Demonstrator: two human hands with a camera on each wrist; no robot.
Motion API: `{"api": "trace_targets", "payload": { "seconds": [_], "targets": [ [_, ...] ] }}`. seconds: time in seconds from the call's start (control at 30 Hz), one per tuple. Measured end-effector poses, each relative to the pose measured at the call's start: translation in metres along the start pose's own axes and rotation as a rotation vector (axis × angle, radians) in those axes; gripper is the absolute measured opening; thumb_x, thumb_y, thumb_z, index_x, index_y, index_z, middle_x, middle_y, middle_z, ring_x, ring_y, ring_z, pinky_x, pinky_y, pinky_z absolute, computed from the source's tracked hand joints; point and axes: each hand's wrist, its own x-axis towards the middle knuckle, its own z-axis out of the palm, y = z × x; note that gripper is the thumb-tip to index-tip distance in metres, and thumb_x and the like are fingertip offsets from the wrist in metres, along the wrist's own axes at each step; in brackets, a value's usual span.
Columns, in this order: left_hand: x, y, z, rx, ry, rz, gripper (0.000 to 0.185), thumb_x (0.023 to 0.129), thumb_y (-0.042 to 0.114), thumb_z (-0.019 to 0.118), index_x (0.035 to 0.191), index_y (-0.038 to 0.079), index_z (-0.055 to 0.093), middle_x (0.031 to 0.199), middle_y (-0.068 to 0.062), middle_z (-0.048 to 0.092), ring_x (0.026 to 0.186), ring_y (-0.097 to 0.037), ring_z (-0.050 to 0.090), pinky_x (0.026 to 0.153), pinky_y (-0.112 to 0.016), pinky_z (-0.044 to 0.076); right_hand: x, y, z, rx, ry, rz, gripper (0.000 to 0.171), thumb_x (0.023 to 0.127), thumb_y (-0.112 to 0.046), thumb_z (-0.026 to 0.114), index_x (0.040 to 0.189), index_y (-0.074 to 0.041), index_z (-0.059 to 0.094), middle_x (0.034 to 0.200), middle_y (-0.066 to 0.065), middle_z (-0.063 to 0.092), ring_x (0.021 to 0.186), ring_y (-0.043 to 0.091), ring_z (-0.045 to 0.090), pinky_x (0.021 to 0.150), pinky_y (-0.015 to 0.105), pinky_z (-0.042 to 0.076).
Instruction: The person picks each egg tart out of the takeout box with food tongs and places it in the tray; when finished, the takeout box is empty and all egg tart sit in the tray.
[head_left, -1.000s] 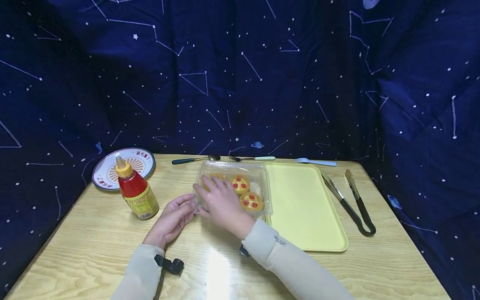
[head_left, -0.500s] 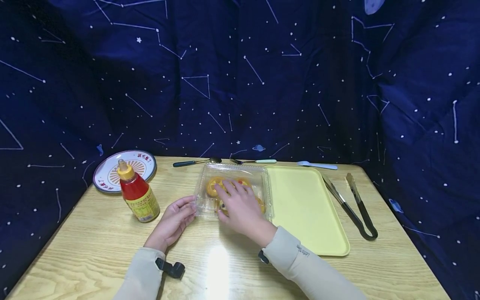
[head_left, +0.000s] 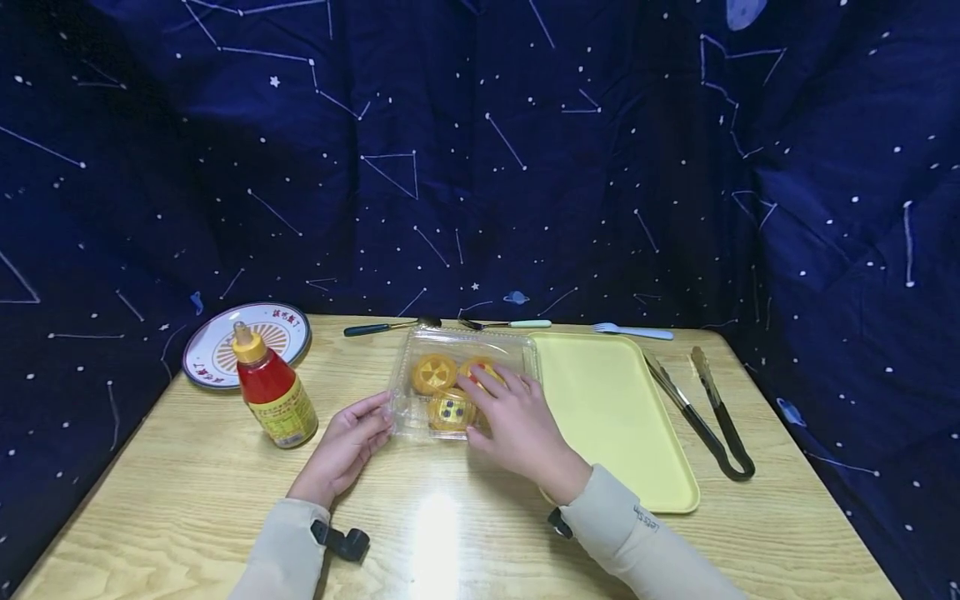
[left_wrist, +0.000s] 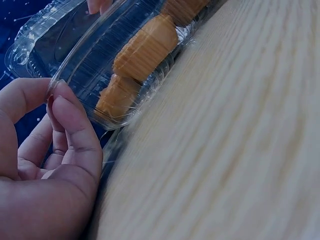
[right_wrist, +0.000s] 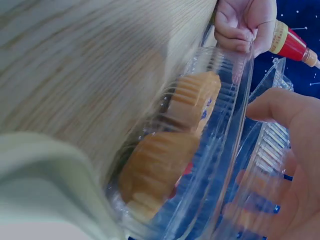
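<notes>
A clear plastic clamshell box (head_left: 402,410) holds several round golden tarts. One tart at the back left (head_left: 433,375) has a segmented top, and a front tart (head_left: 452,412) has dark blue dots. My left hand (head_left: 347,442) pinches the box's left rim between thumb and fingers, plain in the left wrist view. Over the right half of the box is my right hand (head_left: 521,423), fingers spread and partly covering a red-dotted tart (head_left: 478,367). The front-right tart (right_wrist: 160,170) shows through the wall in the right wrist view. Whether the right fingertips touch anything is unclear.
Right of the box lies a yellow tray (head_left: 615,417), with black-handled tongs (head_left: 708,417) beyond it. A sauce bottle (head_left: 273,387) stands at left before a patterned plate (head_left: 213,354). Along the back lie a spoon (head_left: 390,326), a green-handled fork (head_left: 510,323) and a blue fork (head_left: 633,331).
My right hand has moved rightward across the box, from its left part to its right part, uncovering the left tarts. My left hand has stayed at the left rim.
</notes>
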Motion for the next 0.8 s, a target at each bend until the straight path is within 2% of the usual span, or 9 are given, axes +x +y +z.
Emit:
{"api": "trace_targets", "payload": {
  "seconds": [0.2, 0.37, 0.5, 0.63, 0.7, 0.8],
  "targets": [
    [0.0, 0.002, -0.001, 0.015, -0.003, 0.003, 0.048, 0.094, -0.002, 0.058, 0.141, -0.001, 0.048, 0.104, 0.0, 0.064, 0.088, -0.007, 0.061, 0.08, -0.022, 0.053, -0.009, 0.008, 0.002, 0.051, 0.037, 0.028, 0.063, 0.085, -0.037, 0.071, 0.143, -0.024, 0.052, 0.148, 0.002, 0.048, 0.135, 0.037, 0.04, 0.103, 0.068, 0.029],
    [-0.002, 0.0, 0.002, 0.004, 0.004, -0.005, 0.046, 0.093, -0.003, 0.059, 0.139, 0.002, 0.052, 0.101, 0.0, 0.064, 0.087, -0.008, 0.061, 0.08, -0.023, 0.053, -0.016, 0.019, 0.003, 0.068, 0.043, 0.061, 0.063, 0.084, -0.039, 0.071, 0.143, -0.026, 0.052, 0.148, 0.006, 0.047, 0.138, 0.04, 0.034, 0.104, 0.07, 0.026],
    [-0.002, 0.0, 0.001, -0.002, -0.002, -0.004, 0.048, 0.092, -0.005, 0.06, 0.139, 0.001, 0.052, 0.102, -0.001, 0.065, 0.088, -0.009, 0.062, 0.081, -0.023, 0.053, -0.021, 0.027, 0.003, 0.106, 0.044, 0.068, 0.065, 0.083, -0.04, 0.071, 0.143, -0.023, 0.052, 0.15, 0.01, 0.043, 0.14, 0.045, 0.03, 0.102, 0.068, 0.033],
    [-0.001, 0.002, 0.0, 0.017, -0.01, -0.007, 0.053, 0.092, -0.004, 0.06, 0.144, -0.002, 0.044, 0.105, 0.0, 0.064, 0.09, -0.008, 0.062, 0.081, -0.023, 0.053, -0.027, 0.032, 0.002, 0.186, 0.037, 0.102, 0.066, 0.083, -0.038, 0.07, 0.144, -0.023, 0.051, 0.153, 0.013, 0.038, 0.137, 0.054, 0.026, 0.089, 0.069, 0.044],
    [0.0, 0.002, 0.0, 0.026, -0.017, -0.01, 0.055, 0.093, -0.003, 0.059, 0.145, -0.003, 0.041, 0.108, 0.0, 0.064, 0.091, -0.008, 0.062, 0.082, -0.023, 0.053, -0.029, 0.033, 0.003, 0.219, 0.028, 0.122, 0.066, 0.084, -0.037, 0.069, 0.146, -0.024, 0.049, 0.155, 0.013, 0.036, 0.136, 0.057, 0.027, 0.082, 0.07, 0.047],
    [0.0, 0.003, -0.001, 0.043, -0.033, -0.013, 0.056, 0.093, -0.001, 0.059, 0.146, -0.003, 0.04, 0.113, 0.0, 0.064, 0.092, -0.008, 0.061, 0.082, -0.022, 0.053, -0.031, 0.035, 0.003, 0.235, 0.029, 0.13, 0.065, 0.084, -0.034, 0.068, 0.146, -0.024, 0.049, 0.155, 0.011, 0.036, 0.131, 0.056, 0.035, 0.077, 0.066, 0.052]
  ]
}}
